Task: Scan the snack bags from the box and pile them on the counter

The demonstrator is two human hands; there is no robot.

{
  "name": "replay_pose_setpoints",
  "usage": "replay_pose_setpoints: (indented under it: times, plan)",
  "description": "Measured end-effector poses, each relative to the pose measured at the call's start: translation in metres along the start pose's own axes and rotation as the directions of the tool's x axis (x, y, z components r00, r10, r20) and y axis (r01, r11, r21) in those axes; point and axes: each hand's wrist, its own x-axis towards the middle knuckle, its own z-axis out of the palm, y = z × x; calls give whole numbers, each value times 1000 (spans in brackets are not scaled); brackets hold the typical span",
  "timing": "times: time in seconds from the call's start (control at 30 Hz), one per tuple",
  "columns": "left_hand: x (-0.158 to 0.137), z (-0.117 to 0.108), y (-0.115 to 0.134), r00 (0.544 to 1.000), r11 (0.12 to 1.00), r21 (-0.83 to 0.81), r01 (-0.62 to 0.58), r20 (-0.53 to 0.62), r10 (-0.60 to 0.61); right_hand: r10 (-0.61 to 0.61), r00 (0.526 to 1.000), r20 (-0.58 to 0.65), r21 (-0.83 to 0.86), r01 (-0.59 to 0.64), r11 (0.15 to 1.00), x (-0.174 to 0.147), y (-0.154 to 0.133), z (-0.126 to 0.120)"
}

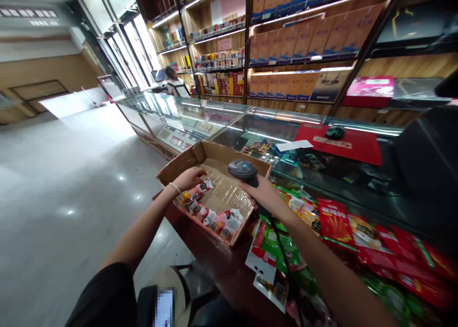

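Observation:
My right hand [266, 195] is wrapped round the handle of a dark barcode scanner [243, 169], held above the right side of an open cardboard box [223, 169]. A blue light glows on the scanner's head, and its cable hangs down from the handle. My left hand [189, 179], with a band at its wrist, reaches over the box's left side. Its fingers are bent but apart, just above a small wrapped snack packet [205, 186]; I see nothing gripped in them. Several more small snack packets [214, 219] lie along the box's near side.
Red and green snack bags [336, 222] crowd the counter at right. Behind the box runs a glass display counter [229, 121], with a red mat [343, 143] and a mouse [335, 132] on top. A person [173, 81] sits far back. A phone [164, 308] shows at the bottom.

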Motion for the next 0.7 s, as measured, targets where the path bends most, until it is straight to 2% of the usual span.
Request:
replay_pose_setpoints:
  times: [0.23,0.4,0.5,0.57,0.63,0.7]
  plan:
    - [30,31,-31,960,983,181,2,274,-53,80,996,47,109,-84,990,21,17,-2]
    - [35,48,-34,928,921,386,-50,358,-100,113,990,89,133,-124,983,19,15,-4]
    - [40,49,-28,920,885,463,-55,368,-135,94,991,96,134,-107,985,18,16,-5]
    - [43,46,-23,933,889,450,-78,347,-94,86,992,93,142,-99,985,18,17,-5]
    - [45,41,-19,961,912,395,-108,277,-6,88,993,83,148,-99,984,19,18,-5]
    - [44,33,-16,984,943,304,-137,151,94,93,993,72,146,-103,984,18,18,-5]
